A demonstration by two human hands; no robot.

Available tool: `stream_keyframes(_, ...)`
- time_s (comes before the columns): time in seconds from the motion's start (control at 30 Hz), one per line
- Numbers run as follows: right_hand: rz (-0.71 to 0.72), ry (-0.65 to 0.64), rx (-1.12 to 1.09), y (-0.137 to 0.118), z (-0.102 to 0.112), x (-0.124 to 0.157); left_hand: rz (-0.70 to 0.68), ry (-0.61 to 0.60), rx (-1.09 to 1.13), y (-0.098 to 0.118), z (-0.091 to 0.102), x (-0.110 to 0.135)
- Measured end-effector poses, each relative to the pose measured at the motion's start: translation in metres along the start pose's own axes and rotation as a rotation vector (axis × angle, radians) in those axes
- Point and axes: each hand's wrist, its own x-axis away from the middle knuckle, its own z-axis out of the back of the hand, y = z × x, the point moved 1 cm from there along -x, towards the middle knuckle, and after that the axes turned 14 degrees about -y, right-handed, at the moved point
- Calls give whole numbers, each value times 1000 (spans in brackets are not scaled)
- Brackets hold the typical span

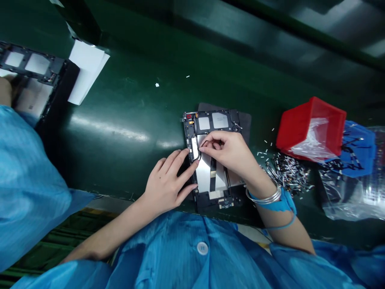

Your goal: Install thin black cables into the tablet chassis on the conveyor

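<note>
An open tablet chassis (pixel 215 122) lies on a dark mat (pixel 245 122), its black frame holding silver foil panels (pixel 203 172) and a black ribbon strip (pixel 213 176). My right hand (pixel 225 150) sits over the upper part of the chassis, its thumb and forefinger pinched on a thin black cable (pixel 197 154). My left hand (pixel 168 180) rests against the chassis's left edge with its fingers spread, and its fingertips touch the frame near that cable. A blue strap and a metal bangle circle my right wrist (pixel 266 196).
A red plastic bin (pixel 311 128) lined with clear film and a heap of small black and white parts (pixel 287 172) lie to the right on the green belt (pixel 120 92). Blue and clear bags sit beyond them. At left, a co-worker's blue sleeve (pixel 27 180) adjoins another chassis (pixel 33 66) and white sheets (pixel 87 68).
</note>
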Motion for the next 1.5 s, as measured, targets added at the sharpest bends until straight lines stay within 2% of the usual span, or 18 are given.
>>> stream_keyframes(0.3,-16,8,27,-1,-1,-1,9,-13,-27,2,1,0)
stream_keyframes(0.57,-56,29,32,-5,-2,-1,-137,-89,-106,-2,6,-10)
stream_keyframes(0.67,-43,102,119,-7,-2,8,-143,-79,-115,-3,7,-13)
stream_keyframes(0.8,48,193,271,-8,-2,20,-147,-63,-115,-4,7,-14)
stream_keyframes(0.9,1,168,242,-7,-1,15,-147,-64,-117,-4,6,-14)
stream_keyframes(1.03,-111,52,117,-8,2,-5,-139,-80,-112,-5,4,-14)
stream_keyframes(1.13,-132,28,73,-9,3,-12,-141,-85,-98,-6,4,-14)
stream_keyframes(1.37,-118,84,120,-7,-3,-12,-126,-85,-108,-5,5,-17)
stream_keyframes(1.43,-93,143,174,-9,0,-6,-108,-78,-123,-6,5,-21)
stream_keyframes(1.5,-28,263,235,-14,6,9,-87,-71,-131,-8,5,-28)
